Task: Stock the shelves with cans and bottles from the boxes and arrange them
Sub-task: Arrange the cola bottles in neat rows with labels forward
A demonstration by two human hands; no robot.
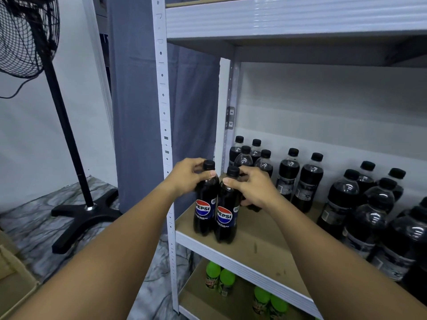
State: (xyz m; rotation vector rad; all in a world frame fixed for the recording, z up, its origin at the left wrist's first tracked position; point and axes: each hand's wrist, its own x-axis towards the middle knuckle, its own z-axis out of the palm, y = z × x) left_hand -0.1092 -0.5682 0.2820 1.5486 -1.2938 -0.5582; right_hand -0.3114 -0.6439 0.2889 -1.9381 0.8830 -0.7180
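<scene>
Head view: left hand [188, 175] and right hand [250, 187] each grip a cola bottle's neck; seat both upright on shelf [254, 245], labels forward

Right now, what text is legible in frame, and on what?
"PEPSI": round logo on the left held bottle, gripped by the left hand.
"PEPSI": round logo on the right held bottle, gripped by the right hand.
Small print under both logos: too blurred to read with confidence.
Labels on the other dark bottles on the shelf: turned away or blurred, unreadable.
Labels on the green-capped bottles below: unreadable.
</scene>
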